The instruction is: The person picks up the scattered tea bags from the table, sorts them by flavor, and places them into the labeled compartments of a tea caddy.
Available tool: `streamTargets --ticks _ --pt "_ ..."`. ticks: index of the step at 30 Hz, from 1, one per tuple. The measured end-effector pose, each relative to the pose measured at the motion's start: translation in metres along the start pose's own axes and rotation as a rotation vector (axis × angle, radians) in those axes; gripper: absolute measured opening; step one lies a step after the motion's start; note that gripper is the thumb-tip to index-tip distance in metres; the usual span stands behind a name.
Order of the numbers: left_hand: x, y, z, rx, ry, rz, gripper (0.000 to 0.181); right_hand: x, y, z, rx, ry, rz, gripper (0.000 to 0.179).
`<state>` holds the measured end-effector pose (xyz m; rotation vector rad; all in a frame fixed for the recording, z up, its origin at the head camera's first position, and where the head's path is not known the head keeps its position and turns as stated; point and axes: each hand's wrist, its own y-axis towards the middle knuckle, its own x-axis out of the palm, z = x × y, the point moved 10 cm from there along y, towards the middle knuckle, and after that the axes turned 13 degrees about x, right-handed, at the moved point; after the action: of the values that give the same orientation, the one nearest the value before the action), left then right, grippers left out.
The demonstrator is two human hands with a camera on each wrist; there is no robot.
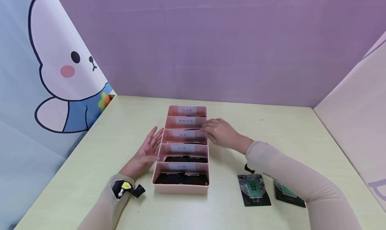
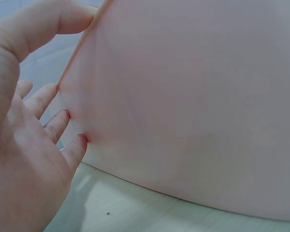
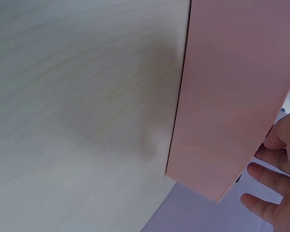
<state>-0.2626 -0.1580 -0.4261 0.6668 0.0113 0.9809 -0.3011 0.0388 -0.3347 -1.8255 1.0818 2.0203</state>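
Observation:
A long pink divided box [image 1: 181, 189] stands in the middle of the table, with labelled compartments one behind another. Black packets [image 1: 182, 178] lie in the nearest compartment and more black packets [image 1: 186, 159] in the one behind. My left hand [image 1: 144, 154] is at the box's left side, thumb near the rim; in the left wrist view its fingertips [image 2: 79, 140] touch the outer wall. Across the right rim reaches my right hand [image 1: 221, 132], its fingertips over a rear compartment. Whether its thumb and forefinger pinch something dark there is hidden.
Right of the box, a black packet with a green label [image 1: 253, 190] lies on the pale table [image 1: 223, 210]. A second such packet [image 1: 288, 193] is partly covered by the right sleeve. A purple backdrop [image 1: 211, 49] rises behind the table, with a rabbit-print cloth [image 1: 51, 79] at left.

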Motion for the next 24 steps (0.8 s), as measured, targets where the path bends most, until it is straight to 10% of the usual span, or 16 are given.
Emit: streamTargets --ticks 24 --pt "-0.002 -0.001 -0.002 -0.032 0.012 0.012 0.105 -0.015 -0.016 0.004 0.02 -0.002 0.005 0.029"
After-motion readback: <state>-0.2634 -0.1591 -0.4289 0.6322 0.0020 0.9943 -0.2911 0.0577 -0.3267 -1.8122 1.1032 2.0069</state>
